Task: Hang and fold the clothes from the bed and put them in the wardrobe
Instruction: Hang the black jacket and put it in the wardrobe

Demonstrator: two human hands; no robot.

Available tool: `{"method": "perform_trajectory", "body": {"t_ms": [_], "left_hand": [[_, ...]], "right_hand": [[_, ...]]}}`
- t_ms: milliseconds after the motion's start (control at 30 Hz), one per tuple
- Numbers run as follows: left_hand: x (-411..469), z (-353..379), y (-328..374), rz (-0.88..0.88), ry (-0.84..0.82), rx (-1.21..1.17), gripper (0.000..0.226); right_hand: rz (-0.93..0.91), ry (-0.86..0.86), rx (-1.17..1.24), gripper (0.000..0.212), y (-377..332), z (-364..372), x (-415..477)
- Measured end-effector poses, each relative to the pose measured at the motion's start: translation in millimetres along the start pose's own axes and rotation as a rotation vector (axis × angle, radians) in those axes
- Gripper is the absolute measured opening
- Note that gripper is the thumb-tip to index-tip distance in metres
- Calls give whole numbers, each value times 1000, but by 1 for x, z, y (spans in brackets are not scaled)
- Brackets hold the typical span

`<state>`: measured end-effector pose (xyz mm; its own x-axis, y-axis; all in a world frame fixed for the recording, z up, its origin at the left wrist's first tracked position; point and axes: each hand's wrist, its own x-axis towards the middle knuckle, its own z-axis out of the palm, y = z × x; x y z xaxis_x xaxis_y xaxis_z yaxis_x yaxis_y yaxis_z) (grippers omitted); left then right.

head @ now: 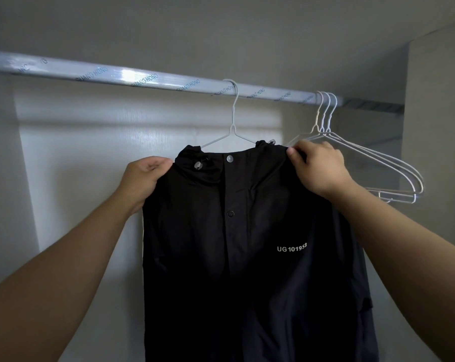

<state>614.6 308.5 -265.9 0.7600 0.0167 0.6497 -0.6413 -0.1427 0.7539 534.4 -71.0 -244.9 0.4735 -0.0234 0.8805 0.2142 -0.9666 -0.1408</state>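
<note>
Firstly, two bare forearms reach up from the lower corners of the frame.

Left hand (145,178): left of centre, fingers curled, gripping the jacket's shoulder edge just beside the collar.

Right hand (319,169): right of centre, fingertips pinching the top of the opposite shoulder.

Jacket (247,257): black, filling the centre and lower middle of the frame, front facing the camera, two snap buttons on the placket, white lettering (291,248) "UG 101953" on the chest. It hangs on a white wire hanger (232,128).

Rail (116,74): pale, wrapped in printed plastic film, crossing the upper frame from the left edge down to the right; the hanger's hook sits over it.

Spare hangers (323,129): three white wire ones, bare, bunched on the rail at upper right, just behind the right hand.

Wardrobe back panel (90,152): pale, behind everything.
</note>
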Motion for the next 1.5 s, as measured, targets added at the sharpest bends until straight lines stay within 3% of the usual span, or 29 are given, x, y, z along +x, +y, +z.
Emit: {"method": "perform_trajectory", "body": {"t_ms": [200, 333, 400, 533, 700, 800, 933, 1067, 1200, 1333, 1500], "left_hand": [[17, -18, 14, -198, -142, -92, 30], [14, -19, 7, -269, -194, -208, 50], [6, -21, -5, -272, -172, -283, 53], [-11, -30, -31, -275, -66, -426, 38], [-17, -32, -39, -244, 174, -345, 14], [-14, -38, -33, -263, 184, -350, 28], [-14, -24, -35, -475, 138, -463, 39], [-12, -10, -18, -391, 172, -219, 12], [-1, 19, 15, 9, 286, 308, 18], [5, 66, 53, 332, 103, 590, 37], [17, 101, 79, 234, -50, 724, 41]], "right_hand": [[26, -1, -4, 29, 1, 9, -8], [85, -55, -27, 47, 4, 3, -12], [134, -87, -12, 56, 8, 1, -13], [178, -102, -68, 56, 10, 5, -14], [200, -79, -63, 59, 10, 7, -13], [208, -62, -49, 57, 8, 9, -16], [201, -6, -101, 60, 3, 12, -22], [192, 15, -139, 62, -1, 9, -23], [191, -51, -120, 55, -3, 4, -19], [148, -82, -107, 41, -2, -6, -11], [38, -79, -97, 36, -10, -19, -17]]}}
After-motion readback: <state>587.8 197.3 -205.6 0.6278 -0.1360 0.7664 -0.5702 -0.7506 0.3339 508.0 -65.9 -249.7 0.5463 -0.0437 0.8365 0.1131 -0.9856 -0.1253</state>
